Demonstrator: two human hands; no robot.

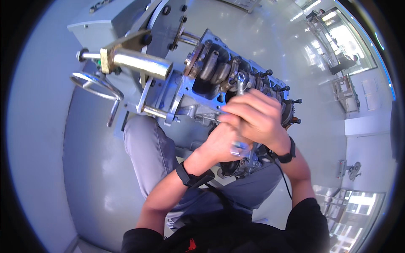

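My right hand (258, 114) and my left hand (222, 141) are close together over an engine block (185, 93), both closed round the handle of a ratchet wrench (241, 81). The wrench's shiny head rests among the crankshaft parts, on what looks like a bolt hidden under it. Below my hands the handle's end is smeared by motion. The crankshaft (209, 66) lies exposed in the open side of the block. Several dark bolts (266, 73) stick up along the block's right edge.
A grey engine stand (162, 27) holds the block at the upper left, with a thick steel tube (141, 63) and a bent metal crank handle (95, 84) beside it. My knee (145, 130) is close under the stand. Benches and windows line the far right.
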